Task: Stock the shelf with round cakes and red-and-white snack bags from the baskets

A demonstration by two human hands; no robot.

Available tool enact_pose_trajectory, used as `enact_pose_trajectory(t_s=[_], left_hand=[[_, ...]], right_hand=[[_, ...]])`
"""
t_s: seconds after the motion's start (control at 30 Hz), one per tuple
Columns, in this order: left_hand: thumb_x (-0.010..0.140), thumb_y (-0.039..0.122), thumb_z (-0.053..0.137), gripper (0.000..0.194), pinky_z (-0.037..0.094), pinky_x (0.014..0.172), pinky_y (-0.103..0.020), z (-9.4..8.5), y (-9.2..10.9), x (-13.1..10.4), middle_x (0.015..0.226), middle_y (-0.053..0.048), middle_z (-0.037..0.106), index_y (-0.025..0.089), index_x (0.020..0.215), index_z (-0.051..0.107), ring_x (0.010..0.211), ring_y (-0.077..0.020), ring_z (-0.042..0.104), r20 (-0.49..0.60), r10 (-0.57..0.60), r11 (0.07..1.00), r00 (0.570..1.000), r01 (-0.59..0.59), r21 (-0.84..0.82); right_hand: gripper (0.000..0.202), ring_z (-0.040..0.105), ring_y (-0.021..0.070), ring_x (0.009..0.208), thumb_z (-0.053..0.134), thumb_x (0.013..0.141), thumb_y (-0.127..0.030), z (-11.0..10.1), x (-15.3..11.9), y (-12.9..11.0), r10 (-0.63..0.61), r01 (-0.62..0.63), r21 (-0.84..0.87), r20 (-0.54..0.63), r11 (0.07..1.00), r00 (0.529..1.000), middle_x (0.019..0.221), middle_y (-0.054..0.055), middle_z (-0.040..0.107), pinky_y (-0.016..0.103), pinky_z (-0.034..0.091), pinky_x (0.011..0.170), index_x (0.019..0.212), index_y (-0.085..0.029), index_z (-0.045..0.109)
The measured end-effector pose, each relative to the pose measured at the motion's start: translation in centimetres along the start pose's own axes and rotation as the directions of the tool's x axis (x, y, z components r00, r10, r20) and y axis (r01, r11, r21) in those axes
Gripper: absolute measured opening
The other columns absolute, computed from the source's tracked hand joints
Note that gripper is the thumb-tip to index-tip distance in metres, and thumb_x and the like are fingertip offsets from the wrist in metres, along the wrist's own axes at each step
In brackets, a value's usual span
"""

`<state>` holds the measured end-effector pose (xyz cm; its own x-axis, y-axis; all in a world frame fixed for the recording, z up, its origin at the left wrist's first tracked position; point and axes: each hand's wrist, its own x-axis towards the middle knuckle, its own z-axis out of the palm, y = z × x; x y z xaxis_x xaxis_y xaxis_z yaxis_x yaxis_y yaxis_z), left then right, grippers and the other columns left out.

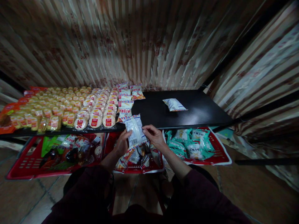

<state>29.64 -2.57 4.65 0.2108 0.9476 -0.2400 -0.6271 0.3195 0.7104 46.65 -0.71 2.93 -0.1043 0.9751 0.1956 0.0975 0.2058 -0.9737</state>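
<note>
Between my two hands is a white snack bag [135, 130], its printed back with a barcode facing up. My left hand [123, 142] grips its left edge, and my right hand [154, 136] pinches its right edge. The bag is over the shelf's front edge, above a red basket [161, 166] with more snack bags. Just beyond it, similar bags [125, 107] stand in a row on the black shelf [151, 109], and one more bag [137, 92] starts a second row at the back. A single bag [174, 105] lies on the shelf to the right.
Round white crackers [95, 120] and small yellow packs [48, 112] fill the shelf's left side, with orange packages [8, 118] at its end. A red basket [23, 161] of mixed snacks stands below left, another [220, 155] with green bags [195, 149] below right. Striped sheeting [140, 40] hangs behind.
</note>
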Motion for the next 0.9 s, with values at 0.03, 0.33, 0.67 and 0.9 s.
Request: enact_pose_trajectory(t_s=[0.03,0.33,0.67,0.9], left_hand=[[0.072,0.032,0.068,0.059,0.044,0.091,-0.040,-0.1,-0.1,0.1,0.104,-0.008,0.071,0.014,0.126,0.054,0.100,-0.0281,0.064,-0.003,0.000,1.000,1.000,0.000,0.001],[0.070,0.036,0.069,0.060,0.045,0.092,-0.040,0.0,-0.1,0.1,0.104,-0.008,0.071,0.014,0.125,0.055,0.102,-0.0283,0.063,-0.030,0.018,0.999,0.999,-0.017,0.040],[0.075,0.034,0.067,0.060,0.040,0.099,-0.040,-0.3,-0.3,0.1,0.113,-0.007,0.068,0.018,0.130,0.051,0.111,-0.0269,0.059,0.009,0.046,0.997,0.999,-0.046,0.066],[0.078,0.044,0.063,0.053,0.038,0.102,-0.040,-0.5,-0.7,0.3,0.117,-0.010,0.066,0.016,0.122,0.058,0.117,-0.0274,0.054,0.072,0.069,0.995,0.995,-0.074,0.067]], right_hand=[[0.020,0.055,0.0134,0.074,0.064,0.080,-0.038,0.0,0.0,-0.1,-0.021,0.021,-0.025,-0.004,0.999,1.000,0.083,0.001,0.058,0.025,0.043,0.065,0.092,-0.023,0.068],[0.017,0.058,0.0176,0.084,0.060,0.084,-0.037,0.1,-0.2,-1.9,-0.167,0.160,-0.207,-0.018,0.965,0.986,0.087,0.004,0.061,0.030,0.047,0.074,0.091,-0.023,0.067],[0.022,0.058,0.0170,0.079,0.052,0.088,-0.034,0.0,-0.4,-2.4,-0.225,0.228,-0.315,0.047,0.921,0.973,0.085,0.004,0.060,0.029,0.046,0.071,0.102,-0.023,0.064],[0.026,0.059,0.0187,0.084,0.047,0.090,-0.037,-0.2,-0.7,-2.7,-0.207,0.220,-0.327,0.075,0.919,0.975,0.090,0.006,0.061,0.031,0.045,0.074,0.105,-0.021,0.062]])
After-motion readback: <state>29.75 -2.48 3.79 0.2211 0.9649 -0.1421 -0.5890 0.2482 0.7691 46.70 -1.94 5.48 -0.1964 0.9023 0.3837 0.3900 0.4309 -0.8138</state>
